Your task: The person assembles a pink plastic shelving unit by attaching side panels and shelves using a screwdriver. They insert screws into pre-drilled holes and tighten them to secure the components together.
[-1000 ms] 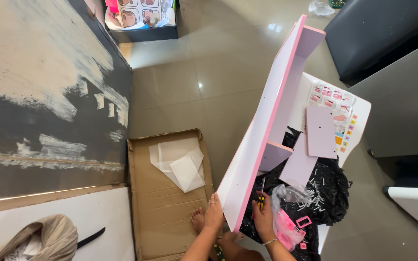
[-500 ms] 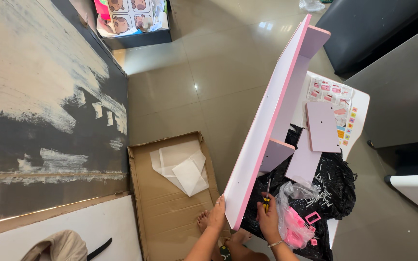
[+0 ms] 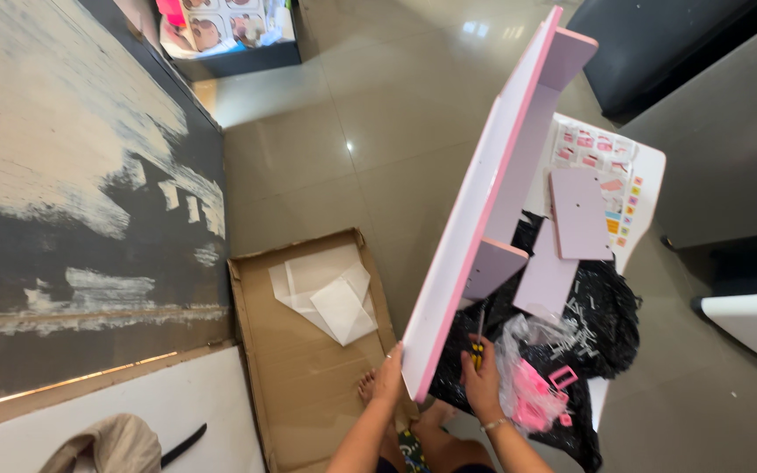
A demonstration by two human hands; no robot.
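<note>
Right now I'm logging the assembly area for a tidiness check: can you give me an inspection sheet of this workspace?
Surface: glossy beige tiled floor.
Job's things: tall white panel with pink edge, upright; yellow-handled screwdriver.
Clutter: flat brown cardboard box holding white foam sheets; black plastic sheet; clear bag of pink parts; loose pink boards.
Fingers: left hand on the panel's bottom edge; right hand grips the screwdriver.
Cables: nothing seen.
Surroundings: worn dark wall; black furniture.

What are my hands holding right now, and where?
Left hand grips the pink-edged panel at its near lower corner. Right hand holds a screwdriver by its yellow handle.
</note>
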